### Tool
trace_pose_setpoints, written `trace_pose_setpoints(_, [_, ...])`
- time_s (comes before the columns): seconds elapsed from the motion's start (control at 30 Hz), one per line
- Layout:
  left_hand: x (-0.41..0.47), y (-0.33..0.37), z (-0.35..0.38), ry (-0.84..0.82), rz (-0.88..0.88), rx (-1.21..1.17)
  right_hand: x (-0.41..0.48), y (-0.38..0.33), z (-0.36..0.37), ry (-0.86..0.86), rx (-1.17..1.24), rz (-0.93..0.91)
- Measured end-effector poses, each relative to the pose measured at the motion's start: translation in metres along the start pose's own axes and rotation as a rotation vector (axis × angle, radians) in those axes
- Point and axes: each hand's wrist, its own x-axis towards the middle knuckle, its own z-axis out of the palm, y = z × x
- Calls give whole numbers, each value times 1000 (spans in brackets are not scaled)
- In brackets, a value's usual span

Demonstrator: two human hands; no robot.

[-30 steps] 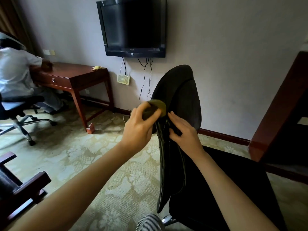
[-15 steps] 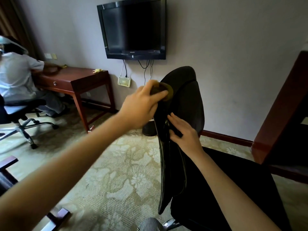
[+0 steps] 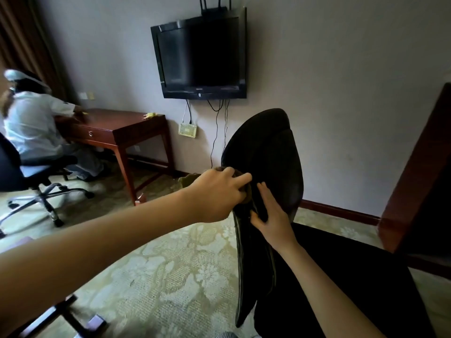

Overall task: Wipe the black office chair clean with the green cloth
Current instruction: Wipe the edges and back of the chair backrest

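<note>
right hand (image 3: 271, 215) pinches the backrest edge of the black office chair (image 3: 268, 152); left hand (image 3: 217, 193) clutches the green cloth (image 3: 247, 194) against that edge at mid-height. risk: hard rubbing may swivel the chair, or the bunched cloth may slip free.

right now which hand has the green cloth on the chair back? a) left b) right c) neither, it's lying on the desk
a: the left hand holds the green cloth against the back edge of the black office chair; the right hand only holds that edge, with no cloth in it.
</note>
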Motion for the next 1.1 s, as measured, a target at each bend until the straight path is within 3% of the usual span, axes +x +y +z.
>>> trace_pose_setpoints(0.1, [2,-3,0,58,-114,16,1,-3,-5,-22,-27,-4])
trace_pose_setpoints(0.2, [22,10,-8,104,-457,-99,0,-6,-7,-19,-16,-14])
trace_pose_setpoints(0.27, [31,25,-8,105,-574,-123,0,-6,-8,-16,-7,-21])
trace_pose_setpoints(0.43, [21,68,28,103,-549,-153,0,-5,-11,-51,-1,11])
trace_pose_setpoints(0.63, [17,84,37,251,-602,-465,0,-3,-14,-83,-46,24])
trace_pose_setpoints(0.73, [7,90,36,499,-578,-714,-5,-8,-20,-80,98,67])
trace_pose_setpoints(0.83, [3,103,35,577,-516,-1082,-29,-31,-29,33,474,171])
trace_pose_setpoints(0.93, [9,113,36,495,-500,-1713,-53,-55,-24,-7,658,172])
trace_pose_setpoints(1.03, [13,106,33,396,-515,-2100,-55,-53,-20,19,645,220])
trace_pose_setpoints(1.1, [10,98,31,295,-460,-2231,-51,-50,-26,103,596,240])
